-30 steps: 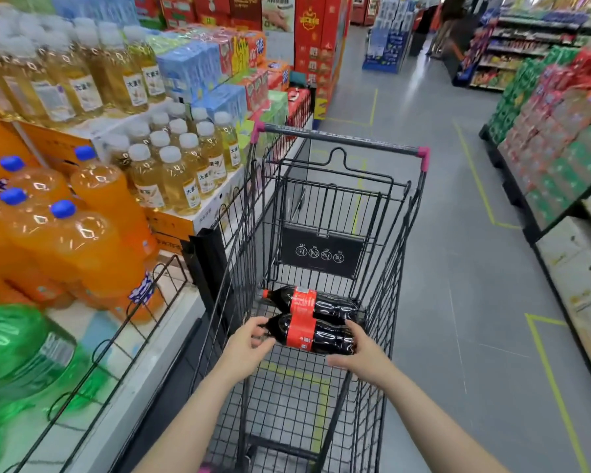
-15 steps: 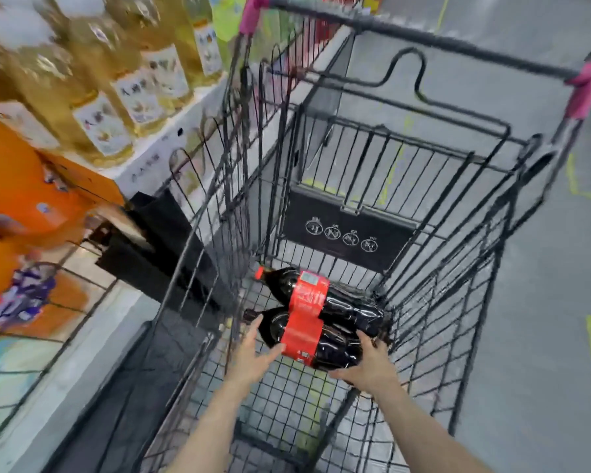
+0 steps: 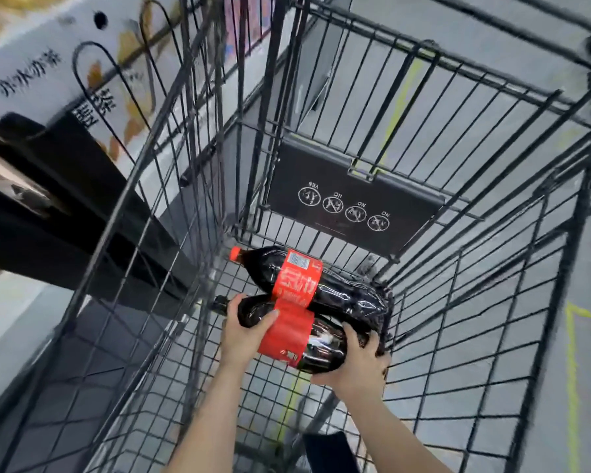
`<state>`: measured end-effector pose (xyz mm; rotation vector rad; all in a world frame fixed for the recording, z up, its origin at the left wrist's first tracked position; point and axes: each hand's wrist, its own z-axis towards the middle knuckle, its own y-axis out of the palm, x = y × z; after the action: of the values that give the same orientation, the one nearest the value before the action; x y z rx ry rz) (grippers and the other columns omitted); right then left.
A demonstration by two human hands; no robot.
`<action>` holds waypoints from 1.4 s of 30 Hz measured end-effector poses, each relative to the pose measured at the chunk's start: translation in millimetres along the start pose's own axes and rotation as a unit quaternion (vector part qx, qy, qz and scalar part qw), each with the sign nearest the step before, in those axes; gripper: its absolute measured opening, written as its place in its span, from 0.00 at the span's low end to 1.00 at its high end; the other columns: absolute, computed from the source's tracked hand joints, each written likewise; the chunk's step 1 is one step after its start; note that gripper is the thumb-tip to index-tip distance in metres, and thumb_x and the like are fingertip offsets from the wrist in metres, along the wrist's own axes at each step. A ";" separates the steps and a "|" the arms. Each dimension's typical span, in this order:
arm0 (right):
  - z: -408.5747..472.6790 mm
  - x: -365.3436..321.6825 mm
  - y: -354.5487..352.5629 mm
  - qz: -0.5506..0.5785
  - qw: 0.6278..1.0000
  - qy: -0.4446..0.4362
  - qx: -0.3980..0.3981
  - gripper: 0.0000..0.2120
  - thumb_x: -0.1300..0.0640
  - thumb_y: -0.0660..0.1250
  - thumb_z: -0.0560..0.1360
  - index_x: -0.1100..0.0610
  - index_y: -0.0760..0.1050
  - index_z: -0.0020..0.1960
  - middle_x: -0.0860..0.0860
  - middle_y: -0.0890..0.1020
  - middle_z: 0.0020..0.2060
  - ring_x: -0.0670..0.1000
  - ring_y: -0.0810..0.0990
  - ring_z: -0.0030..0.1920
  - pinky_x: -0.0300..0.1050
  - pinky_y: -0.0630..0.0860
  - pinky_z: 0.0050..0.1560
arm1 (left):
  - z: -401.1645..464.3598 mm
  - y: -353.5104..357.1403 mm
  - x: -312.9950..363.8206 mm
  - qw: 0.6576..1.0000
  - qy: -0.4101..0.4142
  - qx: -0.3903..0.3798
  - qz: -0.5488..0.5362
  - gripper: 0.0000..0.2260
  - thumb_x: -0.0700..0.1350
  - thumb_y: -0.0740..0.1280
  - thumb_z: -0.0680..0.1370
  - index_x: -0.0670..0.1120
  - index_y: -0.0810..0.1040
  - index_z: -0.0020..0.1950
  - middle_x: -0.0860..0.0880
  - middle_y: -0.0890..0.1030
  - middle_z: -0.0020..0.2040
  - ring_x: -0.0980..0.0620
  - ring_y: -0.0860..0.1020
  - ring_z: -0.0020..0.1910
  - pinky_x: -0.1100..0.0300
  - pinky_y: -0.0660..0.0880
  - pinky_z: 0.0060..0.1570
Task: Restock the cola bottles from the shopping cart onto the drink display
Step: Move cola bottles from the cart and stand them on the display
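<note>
Both hands now gripping the near cola bottle (image 3: 287,332) inside the shopping cart (image 3: 492,302). Left hand (image 3: 244,332) is wrapped round the neck and shoulder end, thumb lying over the top against the red label; a second ago its fingers were only reaching toward that end. Right hand (image 3: 359,365) cups the base end from below, fingers curled up round it, same spot as before but a tighter hold. So the grip on each side is clamped on that bottle.

Bottle lies on its side across the cart floor, cap toward the cart's left wall, base near the right wall. Can't tell whether it has left the wire floor. The far cola bottle (image 3: 307,278) lies parallel, touching the near one, just in front of the black child-seat panel (image 3: 352,196) at the cart's far end; it hasn't shifted.

Biggest change is the view: camera has dropped and closed in, cart fills the frame, edges motion-blurred. The orange and yellow drink bottles seen earlier are out of frame; only a white printed carton (image 3: 48,63) and a black shelf edge (image 3: 65,186) show outside the cart's left wall.
</note>
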<state>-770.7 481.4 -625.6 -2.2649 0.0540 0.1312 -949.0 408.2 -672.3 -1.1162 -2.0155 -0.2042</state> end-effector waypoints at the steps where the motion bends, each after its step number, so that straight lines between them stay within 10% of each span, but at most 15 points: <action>1: 1.4 0.0 0.5 -0.008 1.000 0.000 0.009 0.53 0.40 0.79 0.57 0.37 0.51 0.72 0.53 0.49 0.75 0.65 0.51 0.71 0.57 0.75 0.57 | 0.2 0.9 0.5 1.000 0.000 0.005 -0.002 0.42 0.68 0.72 0.55 0.55 0.67 0.66 0.50 0.78 0.58 0.48 0.76 0.58 0.47 0.74 0.59; 6: 0.6 7.6 -3.0 -0.021 0.999 -0.026 0.013 0.51 0.41 0.78 0.58 0.38 0.53 0.72 0.52 0.52 0.74 0.66 0.55 0.70 0.55 0.75 0.55 | -17.7 0.1 8.8 0.998 0.032 0.043 -0.019 0.28 0.51 0.77 0.66 0.53 0.70 0.63 0.54 0.77 0.52 0.50 0.76 0.57 0.62 0.69 0.50; 14: -33.8 5.7 0.9 0.070 0.995 -0.073 0.023 0.46 0.41 0.78 0.60 0.42 0.59 0.72 0.54 0.61 0.68 0.61 0.68 0.65 0.54 0.73 0.60 | -64.8 -24.8 43.7 0.992 0.095 0.062 0.057 0.30 0.55 0.78 0.63 0.63 0.66 0.58 0.46 0.67 0.57 0.46 0.70 0.55 0.53 0.69 0.54; 21: -22.0 8.7 14.6 -0.015 0.992 -0.124 -0.018 0.54 0.40 0.78 0.58 0.37 0.48 0.74 0.49 0.46 0.76 0.62 0.52 0.73 0.61 0.69 0.64 | -57.0 -42.9 2.1 0.993 0.055 0.103 0.032 0.27 0.55 0.77 0.65 0.61 0.67 0.57 0.46 0.73 0.58 0.48 0.73 0.54 0.58 0.66 0.47; 26: -13.9 8.8 21.3 -0.023 0.989 -0.147 0.003 0.50 0.43 0.78 0.58 0.39 0.54 0.72 0.49 0.54 0.74 0.62 0.55 0.71 0.58 0.73 0.59 | -51.2 -44.6 -3.5 0.993 0.047 0.109 0.028 0.25 0.56 0.77 0.65 0.62 0.66 0.54 0.46 0.74 0.58 0.49 0.74 0.53 0.69 0.64 0.38; 42: -163.9 -1.1 -68.4 0.135 0.967 -0.161 0.145 0.50 0.41 0.77 0.54 0.42 0.58 0.71 0.51 0.62 0.70 0.57 0.65 0.68 0.55 0.74 0.59 | -196.6 -100.2 134.5 0.965 0.242 0.094 0.043 0.29 0.54 0.78 0.62 0.59 0.69 0.59 0.48 0.68 0.56 0.51 0.72 0.52 0.64 0.64 0.50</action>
<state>-753.5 399.7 -468.9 -1.9103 0.1961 0.5951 -952.4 339.2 -423.3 -0.9242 -1.5167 -0.2124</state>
